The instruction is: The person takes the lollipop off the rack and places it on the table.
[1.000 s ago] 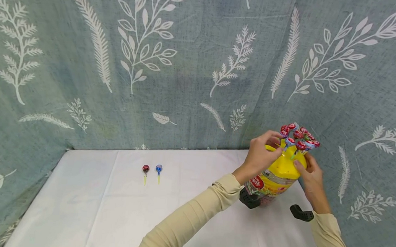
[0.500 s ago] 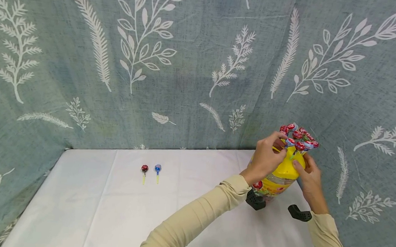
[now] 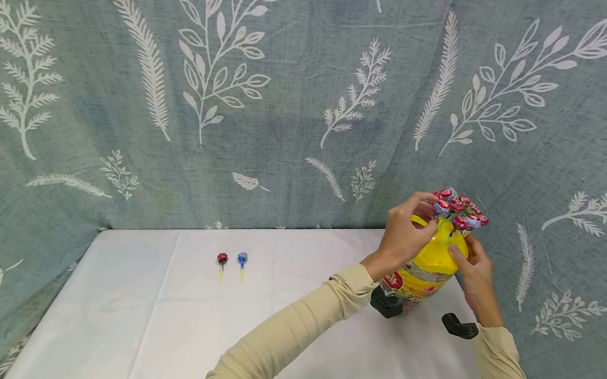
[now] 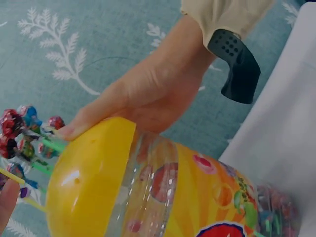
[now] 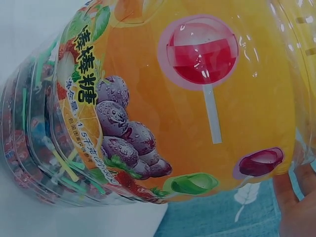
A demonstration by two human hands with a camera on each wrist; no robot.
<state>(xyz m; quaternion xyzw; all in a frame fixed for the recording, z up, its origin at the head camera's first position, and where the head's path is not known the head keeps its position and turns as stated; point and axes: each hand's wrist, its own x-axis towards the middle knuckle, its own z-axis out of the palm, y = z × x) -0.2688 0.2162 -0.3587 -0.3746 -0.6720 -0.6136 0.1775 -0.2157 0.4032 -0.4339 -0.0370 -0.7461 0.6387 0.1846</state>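
The head view spreads out the leaf-printed curtain (image 3: pixel 289 94) and the white-covered table (image 3: pixel 194 323), while my wrist views catch only patches of both. Near the table's far right corner stands the lollipop jar (image 3: pixel 417 287), between my arms. From my right wrist I get what the head view hides: a label side with printed grapes (image 5: pixel 118 123), a big printed lollipop (image 5: pixel 200 57) and Chinese lettering, plus wrapped sweets (image 5: pixel 24 143) packed behind clear plastic. The yellow lid (image 3: pixel 436 258) is in my right hand (image 3: pixel 478 275), thumb on the near side, fingers round the far side; my left wrist view shows that thumb lying along the lid. My left hand (image 3: pixel 405 235) has a narrow pinch on a blue-and-red lollipop (image 3: pixel 442 207), its head above my thumb tip, just over the lid and close beside the lollipop cluster (image 3: pixel 464 208). Well apart from both my hands, a dark red lollipop (image 3: pixel 221 259) and a blue lollipop (image 3: pixel 243 258) lie side by side on the cloth, seen only from my head
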